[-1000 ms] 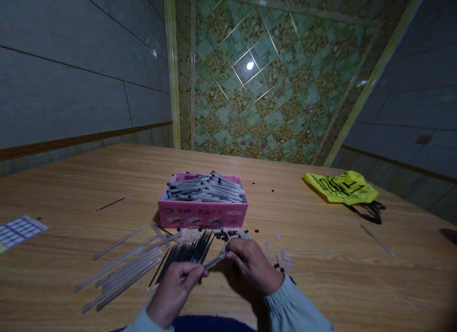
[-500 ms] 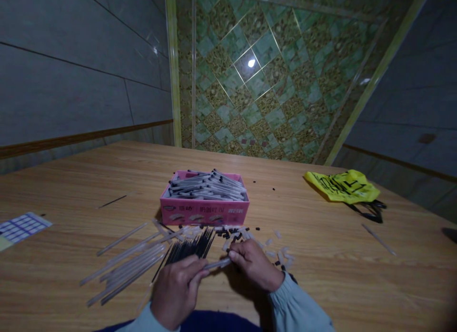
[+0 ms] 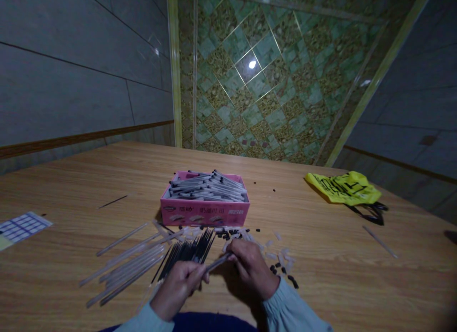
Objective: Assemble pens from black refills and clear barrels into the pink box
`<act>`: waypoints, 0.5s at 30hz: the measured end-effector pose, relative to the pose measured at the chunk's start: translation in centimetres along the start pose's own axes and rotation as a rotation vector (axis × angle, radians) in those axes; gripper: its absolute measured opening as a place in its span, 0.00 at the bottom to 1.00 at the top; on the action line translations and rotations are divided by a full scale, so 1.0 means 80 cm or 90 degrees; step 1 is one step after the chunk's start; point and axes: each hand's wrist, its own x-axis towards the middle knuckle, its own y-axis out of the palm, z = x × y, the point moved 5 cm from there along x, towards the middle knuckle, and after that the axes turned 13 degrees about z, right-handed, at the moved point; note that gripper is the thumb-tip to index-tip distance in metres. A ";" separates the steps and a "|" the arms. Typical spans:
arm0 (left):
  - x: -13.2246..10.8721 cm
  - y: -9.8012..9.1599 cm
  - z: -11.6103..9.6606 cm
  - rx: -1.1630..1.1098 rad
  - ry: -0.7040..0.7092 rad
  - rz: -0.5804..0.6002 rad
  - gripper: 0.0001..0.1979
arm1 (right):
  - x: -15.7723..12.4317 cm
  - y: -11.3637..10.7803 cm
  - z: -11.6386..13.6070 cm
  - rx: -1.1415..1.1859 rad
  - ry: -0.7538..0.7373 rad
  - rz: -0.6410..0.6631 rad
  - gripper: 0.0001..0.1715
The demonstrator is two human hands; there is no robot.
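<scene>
Between my two hands is a ballpoint pen point(image 3: 218, 263), a clear tube with a dark refill inside, tilted up to the right. My left hand point(image 3: 181, 283) is closed around its lower end. At the other end, the fingers of my right hand point(image 3: 253, 265) pinch the tip and hide it. Just beyond my left hand lies a fan of thin black refills point(image 3: 189, 248). Clear pen barrels point(image 3: 134, 270) lie to the left in a loose pile. Small black plugs point(image 3: 224, 235) and clear pen caps point(image 3: 270, 256) are scattered around my right hand.
A pink box point(image 3: 205, 213) full of assembled pens point(image 3: 207, 186) stands behind the loose parts. Farther right are a yellow bag point(image 3: 342, 188) and a single barrel point(image 3: 380, 241). A gridded card point(image 3: 24, 228) and a lone refill point(image 3: 113, 201) lie on the left.
My right hand has rolled and shifted slightly left, uncovering several black plugs to its right. The pen between my hands is tilted more steeply.
</scene>
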 end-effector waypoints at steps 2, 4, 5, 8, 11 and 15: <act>0.001 0.001 0.003 -0.023 -0.006 0.022 0.30 | 0.001 -0.001 0.004 -0.006 -0.030 0.000 0.23; 0.001 0.002 0.001 -0.012 0.000 0.018 0.30 | 0.002 -0.002 0.005 -0.004 -0.044 0.000 0.21; 0.000 0.002 -0.001 0.000 0.006 0.003 0.29 | 0.003 -0.002 0.005 0.002 -0.042 -0.004 0.20; -0.004 0.001 -0.008 0.057 0.037 -0.076 0.24 | 0.003 -0.003 0.003 0.038 -0.001 -0.028 0.16; -0.010 0.002 -0.016 0.122 0.089 -0.154 0.19 | 0.003 -0.002 0.002 0.066 0.076 -0.057 0.15; -0.017 0.003 -0.021 0.257 0.159 -0.219 0.14 | 0.005 -0.001 0.003 0.087 0.176 -0.058 0.16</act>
